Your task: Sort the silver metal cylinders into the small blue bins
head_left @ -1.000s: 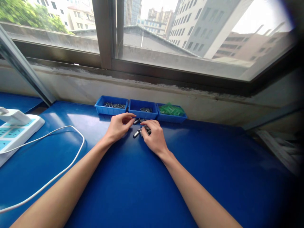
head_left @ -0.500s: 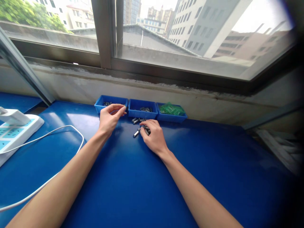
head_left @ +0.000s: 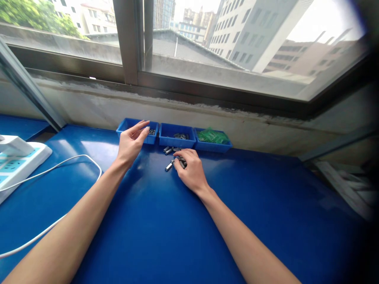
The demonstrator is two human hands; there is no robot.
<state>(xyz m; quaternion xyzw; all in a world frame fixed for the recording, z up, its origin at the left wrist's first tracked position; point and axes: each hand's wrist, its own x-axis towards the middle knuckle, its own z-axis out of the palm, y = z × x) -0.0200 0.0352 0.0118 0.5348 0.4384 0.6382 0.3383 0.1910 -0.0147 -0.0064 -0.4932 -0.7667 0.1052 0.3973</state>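
Note:
My left hand hovers over the left blue bin, which has many small metallic pieces in it. Its thumb and fingers are apart, and nothing shows between them. On the table, my right hand curls round several small dark and silver oblong parts, partly hidden by its fingers. One such part lies just left of the thumb. More of these parts lie behind the hand, in front of the middle blue bin.
Dark small parts lie inside the middle bin. The right blue bin contains green pieces. At the left are a white power strip and a white cable. A window and wall stand behind the blue table.
My left hand has moved left and up from the edge between the left and middle bins, its fingers parting; the dark piece seen at its fingertips no longer shows. My right hand stays put.

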